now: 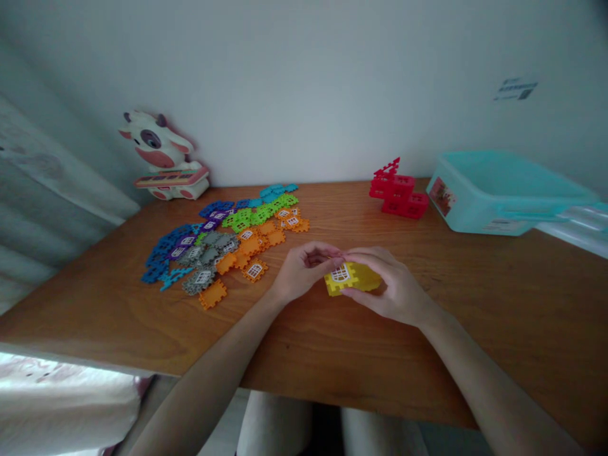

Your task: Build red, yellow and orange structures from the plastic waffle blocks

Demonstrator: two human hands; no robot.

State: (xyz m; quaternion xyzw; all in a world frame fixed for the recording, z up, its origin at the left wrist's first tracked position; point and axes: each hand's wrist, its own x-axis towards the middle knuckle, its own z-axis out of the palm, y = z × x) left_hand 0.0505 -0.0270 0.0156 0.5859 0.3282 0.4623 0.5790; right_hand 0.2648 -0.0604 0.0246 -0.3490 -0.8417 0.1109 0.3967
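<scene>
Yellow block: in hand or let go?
In hand: the yellow block sits between thumb and fingers of the right hand, left hand at its upper edge. Table contact: cannot tell.

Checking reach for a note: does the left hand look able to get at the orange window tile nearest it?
Probably yes: only tabletop shows between the left hand and the orange window tile. That hand touches the yellow piece, though, so it would likely have to leave that first.
</scene>
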